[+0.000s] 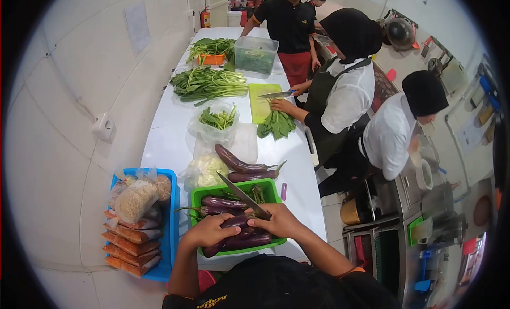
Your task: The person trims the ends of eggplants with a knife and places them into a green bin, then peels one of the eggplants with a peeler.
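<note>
Over the green basket (277, 195) at the front of the table, my left hand (207, 232) is closed around a dark purple eggplant (235, 222). My right hand (277, 222) grips a knife (243, 194), its blade slanting up and away to the left; the fingers also touch the eggplant. The knife's handle is hidden in my palm. Several more eggplants (222, 202) lie in the basket, under and around my hands. Just beyond the basket, two eggplants (235, 161) rest on the table beside a plastic bag of pale contents (209, 170).
At left, a blue tray (172, 219) holds stacked bags. Farther along the white table (164, 134) are a white board (247, 142), bagged greens (218, 118), leafy bunches (204, 85) and a plastic box (256, 55). To the right, a co-worker cuts greens on a green board (260, 110).
</note>
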`<state>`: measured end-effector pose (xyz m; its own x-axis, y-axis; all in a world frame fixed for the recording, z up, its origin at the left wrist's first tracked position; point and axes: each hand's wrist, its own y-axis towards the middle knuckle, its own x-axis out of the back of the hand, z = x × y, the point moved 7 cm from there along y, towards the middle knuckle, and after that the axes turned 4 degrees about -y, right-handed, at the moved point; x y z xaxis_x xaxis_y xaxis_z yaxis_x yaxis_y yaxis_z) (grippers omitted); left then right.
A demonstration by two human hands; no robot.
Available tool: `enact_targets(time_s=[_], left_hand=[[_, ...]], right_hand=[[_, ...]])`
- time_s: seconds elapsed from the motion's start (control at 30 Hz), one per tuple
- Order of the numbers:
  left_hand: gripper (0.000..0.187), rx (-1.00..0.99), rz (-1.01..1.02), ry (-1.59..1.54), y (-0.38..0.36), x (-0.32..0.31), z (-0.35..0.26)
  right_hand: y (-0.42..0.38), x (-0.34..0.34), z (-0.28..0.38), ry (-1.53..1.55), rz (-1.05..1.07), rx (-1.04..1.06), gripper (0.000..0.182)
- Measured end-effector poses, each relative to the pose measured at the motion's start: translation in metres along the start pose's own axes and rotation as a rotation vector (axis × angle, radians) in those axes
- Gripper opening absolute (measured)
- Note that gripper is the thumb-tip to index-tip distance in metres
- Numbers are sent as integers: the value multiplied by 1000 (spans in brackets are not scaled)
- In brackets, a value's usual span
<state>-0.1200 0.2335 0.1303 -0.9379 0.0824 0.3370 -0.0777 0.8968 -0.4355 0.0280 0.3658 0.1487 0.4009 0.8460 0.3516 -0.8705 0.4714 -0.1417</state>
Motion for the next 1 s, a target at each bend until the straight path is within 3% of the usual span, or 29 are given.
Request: enact_targets(time_s=[0.07,0.13,0.17,0.2,0.23,0.3,0.33,0.4,0.5,0.6,0.73,0.83,1.0], left_hand=[[60,24,31,0,4,-1,8],[59,-57,-61,25,-3,8,6],[58,-78,-104,30,-7,13,8],[55,-160,-122,-31,-6,17,3],[53,-224,-142,-101,-6,20,3],[52,-123,-286,62,-12,32,1],[52,-178,-381,130,-11,37,-4],[53,-305,-559,278,-10,40,-18],[56,-279,-570,479,17,33,-22],[54,-420,-870,890,18,22,-42],[50,-272,-604,678,28,29,5],[56,-146,-630,748,19,40,19],[67,-32,-657,668,12,56,37]], right_hand=[[3,6,-15,-30,-152,2,20],[4,29,-22,-93,-249,-11,19],[7,40,-35,-268,-321,46,22],[7,50,-29,-396,-298,55,24],[8,54,-34,-316,-230,-28,24],[12,55,-46,-271,-180,-54,25],[16,53,-59,-258,-109,-132,30],[13,52,-65,-184,-159,-176,37],[9,60,-69,-78,-273,-206,37],[0,74,-64,-94,-323,-221,34],[-28,96,-74,-86,-339,-314,31],[-54,106,-110,-2,-376,-436,29],[-77,115,-129,19,-409,-466,28]])
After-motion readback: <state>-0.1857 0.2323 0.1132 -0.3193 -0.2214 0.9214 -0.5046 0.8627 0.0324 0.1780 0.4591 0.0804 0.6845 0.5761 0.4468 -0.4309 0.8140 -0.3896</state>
